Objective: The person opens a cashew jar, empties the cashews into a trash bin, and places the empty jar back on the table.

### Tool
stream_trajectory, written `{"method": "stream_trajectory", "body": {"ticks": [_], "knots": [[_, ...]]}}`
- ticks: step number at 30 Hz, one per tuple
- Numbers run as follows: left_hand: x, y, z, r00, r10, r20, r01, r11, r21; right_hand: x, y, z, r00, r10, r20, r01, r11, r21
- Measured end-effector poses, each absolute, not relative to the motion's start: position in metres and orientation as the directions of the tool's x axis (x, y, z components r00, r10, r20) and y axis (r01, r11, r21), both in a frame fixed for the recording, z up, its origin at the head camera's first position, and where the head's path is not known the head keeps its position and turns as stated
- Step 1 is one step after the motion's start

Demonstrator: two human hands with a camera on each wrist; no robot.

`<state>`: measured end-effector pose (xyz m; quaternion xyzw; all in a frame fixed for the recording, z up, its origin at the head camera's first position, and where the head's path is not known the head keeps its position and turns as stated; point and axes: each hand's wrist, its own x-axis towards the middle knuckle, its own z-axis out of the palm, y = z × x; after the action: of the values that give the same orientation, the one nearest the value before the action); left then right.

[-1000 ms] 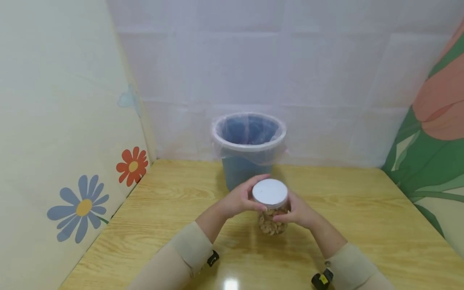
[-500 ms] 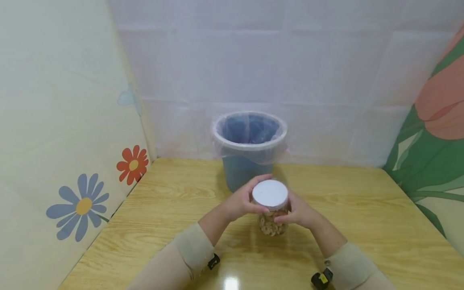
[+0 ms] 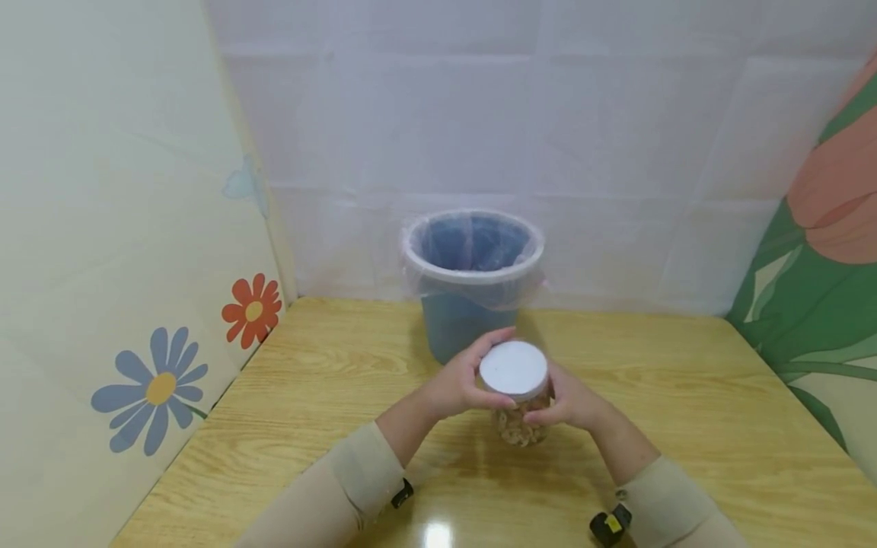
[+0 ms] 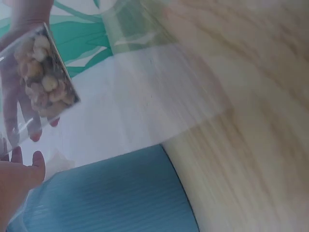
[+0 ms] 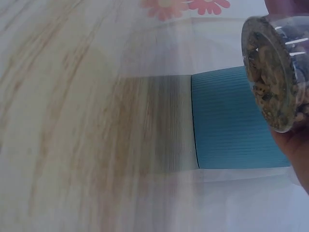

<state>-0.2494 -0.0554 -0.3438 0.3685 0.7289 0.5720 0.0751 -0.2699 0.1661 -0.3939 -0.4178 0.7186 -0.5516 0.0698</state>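
Observation:
Both hands hold a clear jar with a white lid (image 3: 514, 369), upright in the head view. Tan, curved, nut-like pieces fill its lower part. My left hand (image 3: 457, 387) grips around the lid from the left, thumb along the lid's front edge and fingers behind it. On the other side, my right hand (image 3: 578, 402) grips the jar body (image 3: 518, 431) below the lid, thumb across the front. Its far fingers are hidden behind the jar in the head view. In the right wrist view the jar's bottom (image 5: 268, 77) shows, raised off the table.
A blue trash bin (image 3: 459, 327) with a white rim and a clear plastic liner stands just beyond the hands, near the back wall. The wood-grain table (image 3: 301, 426) extends to both sides. Flower-printed sheets (image 3: 164, 228) hang at left and right.
The jar has shifted very slightly right and toward me, both hands moving with it. My left thumb has slid a little rightward along the lid's front edge.

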Motion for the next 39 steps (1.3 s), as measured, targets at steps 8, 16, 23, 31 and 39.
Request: {"method": "stream_trajectory", "body": {"ticks": [8, 16, 23, 31, 39], "knots": [[-0.246, -0.052, -0.345, -0.730, 0.595, 0.336, 0.457, 0.058, 0.888, -0.274, 0.165, -0.399, -0.640, -0.658, 0.397, -0.556, 0.039, -0.831], [-0.243, -0.045, -0.344, -0.774, 0.512, 0.372, 0.476, 0.084, 0.875, -0.273, 0.163, -0.401, -0.675, -0.618, 0.403, -0.566, 0.083, -0.820], [-0.239, -0.041, -0.346, -0.816, 0.443, 0.372, 0.462, 0.112, 0.880, -0.274, 0.161, -0.403, -0.706, -0.594, 0.386, -0.546, 0.110, -0.830], [-0.238, -0.037, -0.349, -0.823, 0.386, 0.417, 0.485, 0.096, 0.869, -0.274, 0.158, -0.404, -0.726, -0.551, 0.412, -0.556, 0.118, -0.823], [-0.235, -0.033, -0.351, -0.867, 0.307, 0.393, 0.448, 0.134, 0.884, -0.276, 0.155, -0.407, -0.762, -0.515, 0.393, -0.535, 0.157, -0.830]]}}
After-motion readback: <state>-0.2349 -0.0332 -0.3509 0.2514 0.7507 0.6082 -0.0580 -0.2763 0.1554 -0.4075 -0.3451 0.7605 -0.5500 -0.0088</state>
